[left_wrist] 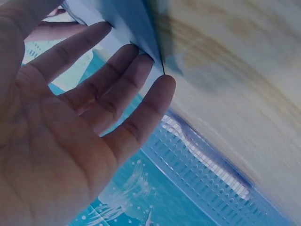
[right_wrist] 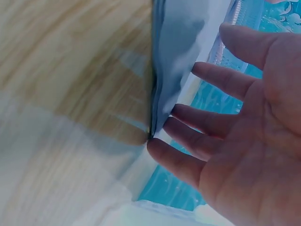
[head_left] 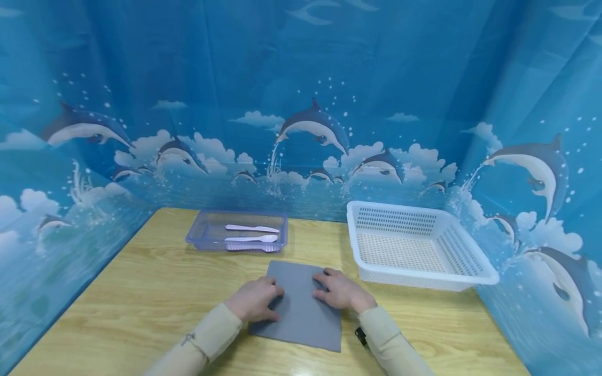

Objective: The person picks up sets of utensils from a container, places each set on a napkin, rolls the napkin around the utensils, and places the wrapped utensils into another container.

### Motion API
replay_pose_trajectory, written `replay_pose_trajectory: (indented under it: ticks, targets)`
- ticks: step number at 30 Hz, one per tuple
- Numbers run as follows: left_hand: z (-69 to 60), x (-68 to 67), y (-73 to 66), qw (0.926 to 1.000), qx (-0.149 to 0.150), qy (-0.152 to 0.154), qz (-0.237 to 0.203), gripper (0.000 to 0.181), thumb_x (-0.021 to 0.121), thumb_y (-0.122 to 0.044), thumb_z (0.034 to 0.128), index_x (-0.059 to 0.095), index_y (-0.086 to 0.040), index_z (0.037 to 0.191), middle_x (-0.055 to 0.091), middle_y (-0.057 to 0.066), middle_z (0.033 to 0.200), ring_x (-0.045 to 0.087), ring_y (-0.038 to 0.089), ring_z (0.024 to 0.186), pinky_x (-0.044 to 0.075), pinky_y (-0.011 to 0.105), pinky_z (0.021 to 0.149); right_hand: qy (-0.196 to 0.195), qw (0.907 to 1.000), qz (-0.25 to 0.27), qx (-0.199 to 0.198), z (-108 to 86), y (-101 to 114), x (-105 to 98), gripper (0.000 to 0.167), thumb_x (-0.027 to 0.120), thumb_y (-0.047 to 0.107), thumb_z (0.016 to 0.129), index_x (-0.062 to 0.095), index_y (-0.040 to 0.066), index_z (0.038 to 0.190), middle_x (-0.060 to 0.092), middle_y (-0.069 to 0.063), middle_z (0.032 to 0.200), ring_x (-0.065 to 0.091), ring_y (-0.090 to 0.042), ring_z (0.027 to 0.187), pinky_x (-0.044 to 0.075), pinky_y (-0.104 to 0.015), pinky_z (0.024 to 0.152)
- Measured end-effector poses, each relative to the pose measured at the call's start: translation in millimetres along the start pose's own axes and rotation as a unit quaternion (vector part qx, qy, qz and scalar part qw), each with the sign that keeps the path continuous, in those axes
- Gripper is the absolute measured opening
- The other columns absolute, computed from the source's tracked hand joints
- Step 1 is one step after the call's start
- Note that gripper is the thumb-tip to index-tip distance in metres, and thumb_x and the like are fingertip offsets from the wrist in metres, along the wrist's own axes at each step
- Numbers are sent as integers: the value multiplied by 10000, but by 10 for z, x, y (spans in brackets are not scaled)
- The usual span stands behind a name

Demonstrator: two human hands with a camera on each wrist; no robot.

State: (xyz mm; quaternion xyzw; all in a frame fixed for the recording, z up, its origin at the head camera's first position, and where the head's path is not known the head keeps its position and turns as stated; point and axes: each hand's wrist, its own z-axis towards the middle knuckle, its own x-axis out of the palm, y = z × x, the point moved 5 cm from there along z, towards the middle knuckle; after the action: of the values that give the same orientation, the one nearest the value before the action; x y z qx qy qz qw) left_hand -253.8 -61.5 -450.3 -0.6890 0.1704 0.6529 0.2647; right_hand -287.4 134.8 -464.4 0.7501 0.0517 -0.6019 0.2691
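Observation:
A grey folded cloth [head_left: 298, 308] lies flat on the wooden table, slightly tilted, in the head view. My left hand [head_left: 256, 300] rests on its left side, fingers spread and gently bent, and my right hand [head_left: 342, 291] touches its right side likewise. In the left wrist view, the fingertips of that hand press on the cloth [left_wrist: 134, 30] close to its edge. The right wrist view shows several stacked layers along the edge of the cloth [right_wrist: 176, 42], with the fingertips against its top. Neither hand curls round it.
Behind the cloth, to the left, sits a clear purple tray [head_left: 199, 243] with a white spoon [head_left: 251, 238] and another slim white utensil [head_left: 251, 228] in it. A white perforated basket [head_left: 423, 279] stands at the right. A dolphin-printed blue curtain [head_left: 263, 62] encloses the table [head_left: 122, 297].

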Motion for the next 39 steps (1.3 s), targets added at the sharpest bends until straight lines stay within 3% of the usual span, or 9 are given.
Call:
replay_pose_trajectory:
  ticks: [4,8,11,15,20,24,29,35,39]
  targets:
    - [10,-15,40,10000,-32,23,-63,446,874,-254,681,709,-110,1070,622,59,968,623,219,867,555,385,760,-71,9999,-154,-3,-37,-8,-18,461,588,349,975,569,101,1363,489,-275,1381,492,-427,1264,419,-542,1039]
    - [28,-17,82,10000,-11,-26,-18,404,855,-174,700,709,-106,1071,645,75,1005,647,248,894,562,411,784,-227,9995,-237,49,-69,-34,-28,441,619,323,960,586,103,1342,555,-198,1176,543,-289,1036,488,-453,853]
    - [39,-23,102,9997,95,-203,18,354,838,-103,704,717,-105,1036,657,80,991,657,265,872,564,423,767,-361,9989,-280,115,-92,-60,-31,431,649,297,942,594,111,1327,551,-138,1068,495,-208,920,466,-391,754]
    - [62,-34,132,9990,159,-413,-7,336,773,21,701,724,-95,1012,676,101,986,664,286,862,566,436,760,-489,9978,-370,243,-121,-89,-29,440,703,296,900,605,140,1300,547,-121,1040,497,-193,882,474,-384,730]
    - [132,-21,186,9991,119,-369,-182,394,677,126,690,717,-59,1035,686,124,998,671,302,896,564,440,810,-574,9964,-380,488,-141,-113,-34,445,737,356,864,613,185,1255,539,-103,1027,511,-194,851,484,-395,708]
    - [211,-10,242,9992,15,-148,-361,328,730,-25,802,685,-29,1127,671,158,1103,664,314,988,541,447,888,-576,9961,-367,566,-134,-116,-39,437,733,399,858,607,194,1222,544,-108,1039,537,-221,871,503,-425,712]
    - [287,12,326,9973,-309,174,-647,652,822,-353,780,600,-28,1299,563,217,1356,587,348,1193,465,457,1027,-531,9959,-339,646,-122,-114,-52,449,728,428,857,594,194,1216,539,-115,1064,569,-263,914,528,-471,736]
    - [297,53,340,9964,-374,261,-714,729,837,-405,748,582,-52,1332,521,214,1413,545,363,1253,436,463,1062,-517,9965,-365,543,-113,-74,-70,423,750,377,851,613,153,1182,541,-111,1102,546,-265,994,521,-464,802]
    - [278,81,314,9956,-442,321,-760,740,825,-430,754,573,-70,1349,491,217,1442,516,382,1283,422,482,1073,-525,9981,-302,111,-105,-5,-51,457,763,264,847,611,67,1230,533,-184,1308,530,-358,1189,478,-513,972]
